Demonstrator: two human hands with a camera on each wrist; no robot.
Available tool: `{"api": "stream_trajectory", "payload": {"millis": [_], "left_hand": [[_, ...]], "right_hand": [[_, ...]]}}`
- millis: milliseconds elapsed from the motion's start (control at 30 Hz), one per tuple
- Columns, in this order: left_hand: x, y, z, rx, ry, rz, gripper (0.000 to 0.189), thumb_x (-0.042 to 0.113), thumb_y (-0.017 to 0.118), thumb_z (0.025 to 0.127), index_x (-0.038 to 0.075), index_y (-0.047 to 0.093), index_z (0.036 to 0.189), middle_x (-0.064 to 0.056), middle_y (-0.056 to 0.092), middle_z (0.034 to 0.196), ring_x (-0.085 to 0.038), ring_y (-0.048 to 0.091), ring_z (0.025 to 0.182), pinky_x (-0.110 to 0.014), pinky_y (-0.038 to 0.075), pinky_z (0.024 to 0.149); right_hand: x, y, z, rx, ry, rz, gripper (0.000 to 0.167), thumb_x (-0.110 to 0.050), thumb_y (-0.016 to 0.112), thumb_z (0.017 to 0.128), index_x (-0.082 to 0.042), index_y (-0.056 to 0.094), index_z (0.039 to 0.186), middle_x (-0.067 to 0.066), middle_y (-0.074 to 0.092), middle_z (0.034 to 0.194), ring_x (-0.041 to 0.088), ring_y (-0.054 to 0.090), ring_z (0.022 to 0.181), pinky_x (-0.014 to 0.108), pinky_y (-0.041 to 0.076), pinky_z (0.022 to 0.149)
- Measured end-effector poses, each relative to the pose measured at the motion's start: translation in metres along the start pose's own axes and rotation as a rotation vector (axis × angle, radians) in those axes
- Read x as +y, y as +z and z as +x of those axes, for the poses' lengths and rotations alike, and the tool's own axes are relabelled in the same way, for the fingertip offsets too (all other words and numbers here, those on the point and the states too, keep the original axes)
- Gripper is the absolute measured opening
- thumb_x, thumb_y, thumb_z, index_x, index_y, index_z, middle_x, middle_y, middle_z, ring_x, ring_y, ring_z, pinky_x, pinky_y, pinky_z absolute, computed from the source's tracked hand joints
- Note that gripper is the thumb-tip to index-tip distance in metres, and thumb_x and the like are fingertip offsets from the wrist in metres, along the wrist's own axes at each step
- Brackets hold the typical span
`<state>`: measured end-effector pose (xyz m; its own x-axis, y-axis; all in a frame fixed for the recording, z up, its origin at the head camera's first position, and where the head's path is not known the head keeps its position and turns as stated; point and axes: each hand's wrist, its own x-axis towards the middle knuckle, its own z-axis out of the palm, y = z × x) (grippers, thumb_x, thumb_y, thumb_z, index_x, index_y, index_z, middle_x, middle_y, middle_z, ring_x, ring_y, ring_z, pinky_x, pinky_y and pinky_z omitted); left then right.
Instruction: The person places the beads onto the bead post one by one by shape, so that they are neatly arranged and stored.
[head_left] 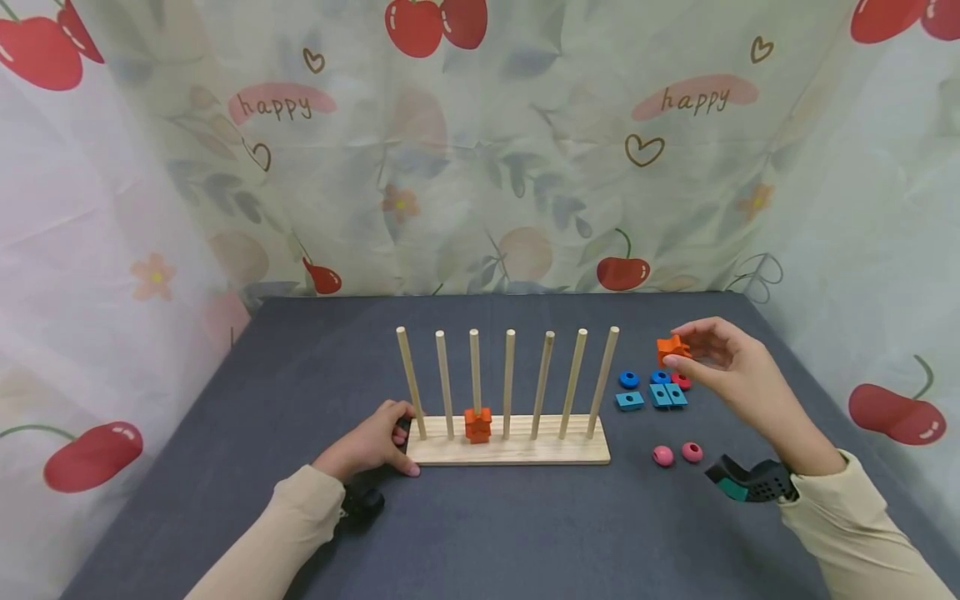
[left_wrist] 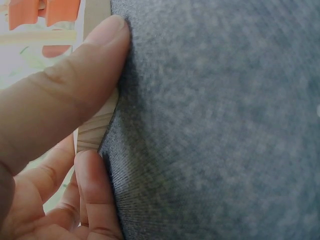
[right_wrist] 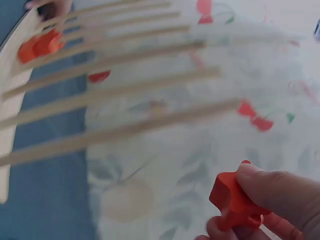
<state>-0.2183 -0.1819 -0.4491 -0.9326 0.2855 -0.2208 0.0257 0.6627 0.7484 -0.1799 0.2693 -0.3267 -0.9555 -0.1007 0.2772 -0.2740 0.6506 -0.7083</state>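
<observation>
One orange star bead point(head_left: 670, 349) is pinched in the right hand point(head_left: 731, 362) toward the worktop's point(head_left: 525, 533) right edge, rightward of the seven-peg wooden rack point(head_left: 551, 452), whose left end the left hand point(head_left: 373, 442) grips.

1. This was a curtained-off workspace around a table point(head_left: 517, 533); whether home or studio could not be told.
2. Curtains point(head_left: 480, 117) printed with cherries and "happy" hung behind the table and along both its sides.
3. Grey cloth point(left_wrist: 225, 125) covered the table.
</observation>
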Motion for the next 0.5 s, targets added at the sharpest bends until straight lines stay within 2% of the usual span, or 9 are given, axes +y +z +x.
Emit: {"api": "stream_trajectory", "payload": {"millis": [100,200,500], "left_hand": [[0.0,0.0,0.0,-0.001,-0.006,-0.002,0.073,0.003,0.092,0.057,0.004,0.055,0.119,-0.01,0.044,0.112,-0.02,0.048,0.094,-0.03,0.043,0.08],[0.0,-0.001,-0.001,-0.006,0.0,0.001,0.073,0.004,0.092,0.057,0.004,0.054,0.12,-0.011,0.044,0.112,-0.021,0.048,0.095,-0.03,0.043,0.08],[0.001,-0.002,-0.002,-0.013,0.019,-0.003,0.072,0.003,0.092,0.058,0.002,0.054,0.119,-0.012,0.043,0.112,-0.021,0.047,0.093,-0.029,0.042,0.079]], "right_hand": [[-0.015,0.001,0.001,0.033,-0.051,0.046,0.036,-0.024,0.07,0.09,-0.007,0.057,0.119,-0.012,0.062,0.102,-0.008,0.062,0.087,0.011,0.049,0.073],[-0.032,0.001,0.002,0.057,-0.105,0.106,0.036,-0.018,0.07,0.089,-0.006,0.058,0.121,-0.015,0.063,0.103,-0.005,0.064,0.088,0.011,0.049,0.075],[-0.087,0.007,0.009,0.131,-0.294,0.32,0.037,0.0,0.068,0.088,-0.004,0.06,0.124,-0.006,0.062,0.117,0.005,0.064,0.1,0.015,0.05,0.083]]}}
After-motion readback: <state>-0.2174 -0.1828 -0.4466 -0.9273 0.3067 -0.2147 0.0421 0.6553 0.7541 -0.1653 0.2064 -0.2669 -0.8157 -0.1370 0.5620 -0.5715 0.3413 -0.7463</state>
